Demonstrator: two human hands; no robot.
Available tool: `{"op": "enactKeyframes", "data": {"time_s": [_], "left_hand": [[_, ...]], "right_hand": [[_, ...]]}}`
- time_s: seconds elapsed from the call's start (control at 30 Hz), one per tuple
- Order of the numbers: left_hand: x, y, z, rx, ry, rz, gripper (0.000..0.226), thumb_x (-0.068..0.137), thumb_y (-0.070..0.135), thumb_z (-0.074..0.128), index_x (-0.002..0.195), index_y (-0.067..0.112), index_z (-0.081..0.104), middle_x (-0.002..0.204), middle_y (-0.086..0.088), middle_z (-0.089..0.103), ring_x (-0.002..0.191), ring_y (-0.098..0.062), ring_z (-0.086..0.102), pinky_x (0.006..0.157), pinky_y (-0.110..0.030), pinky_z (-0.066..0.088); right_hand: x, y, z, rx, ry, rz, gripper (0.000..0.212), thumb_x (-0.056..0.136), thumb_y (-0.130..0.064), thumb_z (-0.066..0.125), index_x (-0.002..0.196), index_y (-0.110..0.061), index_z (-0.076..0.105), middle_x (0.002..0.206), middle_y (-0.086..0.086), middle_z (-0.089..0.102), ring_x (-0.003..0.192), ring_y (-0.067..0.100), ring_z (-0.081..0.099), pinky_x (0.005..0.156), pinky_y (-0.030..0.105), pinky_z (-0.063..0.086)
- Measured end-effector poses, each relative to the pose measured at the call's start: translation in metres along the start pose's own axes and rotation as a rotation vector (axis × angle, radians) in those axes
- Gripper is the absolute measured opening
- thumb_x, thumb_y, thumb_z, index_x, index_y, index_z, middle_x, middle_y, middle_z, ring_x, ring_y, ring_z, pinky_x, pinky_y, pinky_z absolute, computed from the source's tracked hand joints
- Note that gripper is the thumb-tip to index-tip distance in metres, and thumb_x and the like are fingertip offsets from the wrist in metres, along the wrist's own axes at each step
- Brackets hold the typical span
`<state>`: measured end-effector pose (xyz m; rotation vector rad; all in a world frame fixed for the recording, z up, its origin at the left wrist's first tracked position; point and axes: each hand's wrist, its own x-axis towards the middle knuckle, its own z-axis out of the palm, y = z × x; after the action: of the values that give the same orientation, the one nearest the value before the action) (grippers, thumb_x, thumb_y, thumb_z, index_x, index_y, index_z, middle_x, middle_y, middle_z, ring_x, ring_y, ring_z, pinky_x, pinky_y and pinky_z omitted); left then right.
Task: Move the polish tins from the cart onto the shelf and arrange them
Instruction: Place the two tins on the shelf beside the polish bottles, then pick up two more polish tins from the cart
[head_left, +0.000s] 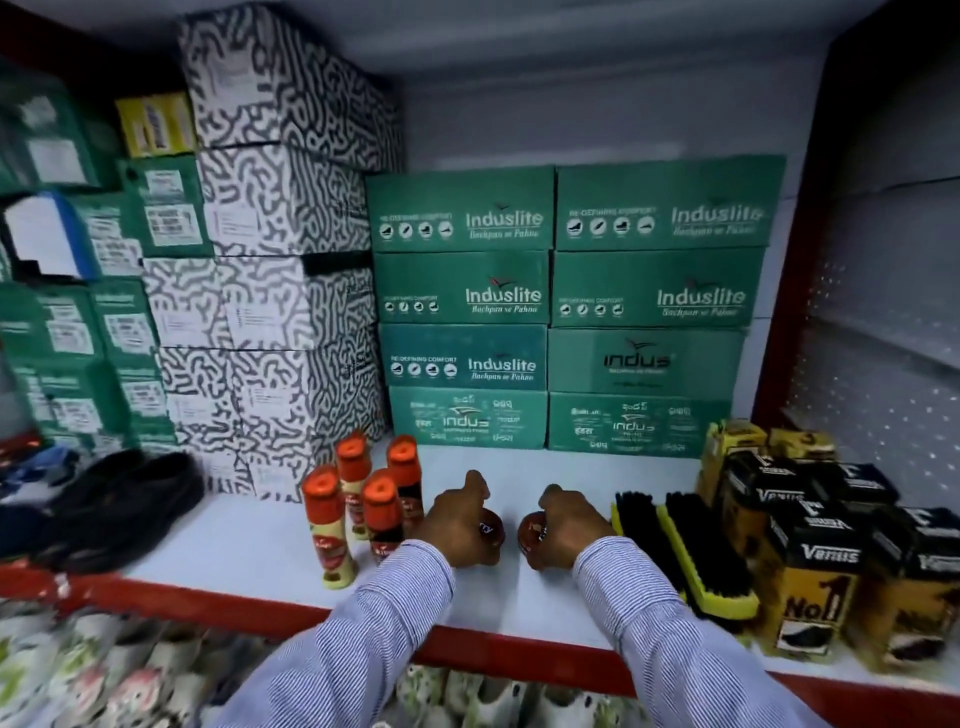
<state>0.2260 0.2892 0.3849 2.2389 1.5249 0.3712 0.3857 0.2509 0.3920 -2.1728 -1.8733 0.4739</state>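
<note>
Two round dark-red polish tins rest low on the white shelf (249, 545), side by side with a small gap between them. My left hand (457, 525) is closed around the left tin (493, 527), thumb raised. My right hand (566, 530) grips the right tin (531, 535) the same way. Both tins are partly hidden by my fingers. The cart is out of view.
Several orange-capped polish bottles (358, 504) stand just left of my left hand. Two yellow-backed brushes (685, 556) lie right of my right hand, then black-and-yellow Venus boxes (810, 561). Green shoe boxes (561, 312) line the back; patterned boxes (270, 234) and black shoes (119, 504) sit left.
</note>
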Motion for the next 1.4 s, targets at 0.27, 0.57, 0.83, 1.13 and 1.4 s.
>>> {"op": "enactKeyframes", "data": {"time_s": [0.27, 0.57, 0.83, 1.13, 1.4], "left_hand": [[0.003, -0.008, 0.011, 0.091, -0.052, -0.050, 0.075, 0.075, 0.026, 0.080, 0.136, 0.016, 0.039, 0.126, -0.016, 0.062, 0.120, -0.035, 0.060, 0.095, -0.036, 0.053], [-0.131, -0.006, 0.012, 0.253, 0.411, 0.406, 0.071, 0.095, 0.027, 0.055, 0.157, 0.024, 0.023, 0.170, -0.002, 0.016, 0.158, -0.026, 0.014, 0.125, -0.045, 0.029], [-0.261, -0.110, 0.105, 0.399, 0.380, 0.224, 0.078, 0.094, 0.047, 0.052, 0.160, 0.024, 0.017, 0.169, -0.013, 0.017, 0.156, -0.043, 0.009, 0.119, -0.068, 0.023], [-0.364, -0.245, 0.255, 0.280, -0.056, -0.259, 0.084, 0.092, 0.066, 0.037, 0.160, 0.024, 0.013, 0.166, -0.025, 0.011, 0.149, -0.060, 0.013, 0.112, -0.078, 0.005], [-0.410, -0.316, 0.383, 0.215, -0.453, -0.356, 0.083, 0.079, 0.055, 0.047, 0.152, 0.017, 0.040, 0.159, -0.027, 0.033, 0.151, -0.050, 0.009, 0.114, -0.066, -0.005]], "right_hand": [[0.001, 0.004, 0.012, 0.007, 0.014, 0.010, 0.068, 0.078, -0.029, 0.071, 0.136, -0.008, 0.041, 0.135, 0.017, 0.054, 0.125, 0.034, 0.052, 0.101, 0.038, 0.048], [-0.104, -0.013, 0.036, 0.038, 0.475, -0.278, 0.082, 0.087, -0.029, 0.060, 0.155, -0.022, 0.016, 0.165, 0.006, 0.014, 0.152, 0.030, 0.008, 0.122, 0.046, 0.019], [-0.193, -0.037, 0.167, -0.028, 0.402, -0.443, 0.084, 0.082, -0.031, 0.061, 0.155, -0.023, 0.019, 0.165, 0.011, 0.007, 0.152, 0.033, -0.005, 0.120, 0.058, 0.014], [-0.256, -0.021, 0.369, -0.143, -0.120, -0.406, 0.091, 0.072, -0.034, 0.067, 0.153, -0.021, 0.027, 0.163, 0.018, 0.006, 0.149, 0.045, 0.003, 0.115, 0.064, 0.015], [-0.292, 0.010, 0.543, -0.224, -0.517, -0.220, 0.096, 0.073, -0.032, 0.076, 0.154, -0.019, 0.025, 0.162, 0.019, 0.010, 0.147, 0.049, 0.010, 0.115, 0.065, 0.020]]}}
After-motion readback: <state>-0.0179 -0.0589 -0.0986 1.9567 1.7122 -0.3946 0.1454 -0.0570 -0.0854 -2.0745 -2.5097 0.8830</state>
